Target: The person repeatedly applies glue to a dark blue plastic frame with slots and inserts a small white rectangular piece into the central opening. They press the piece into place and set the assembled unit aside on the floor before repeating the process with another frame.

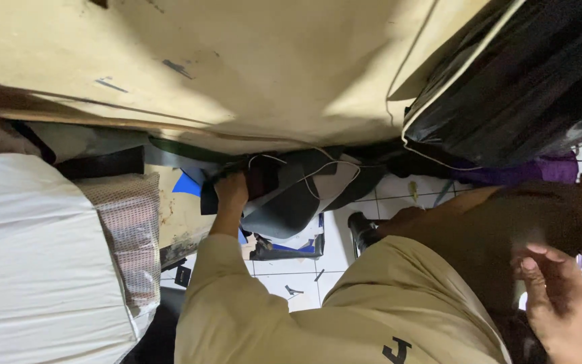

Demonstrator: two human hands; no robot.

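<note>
Dark sheets [284, 195] lie stuffed under the big beige board [237, 74], above the tiled floor [284, 276], so we bend low to reach. Our left hand [232, 192] has fingers curled on a sheet edge; right hand [555, 293] hangs w/ fingers loosely spread, holding nothing.

White tiled floor [274, 275] under a beige worktable [223, 61], dimly lit.

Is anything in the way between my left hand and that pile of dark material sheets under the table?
Nothing visible: the left hand is already at the dark sheets beneath the table edge, fingers against them. The right hand is off to the side, away from the pile.
</note>
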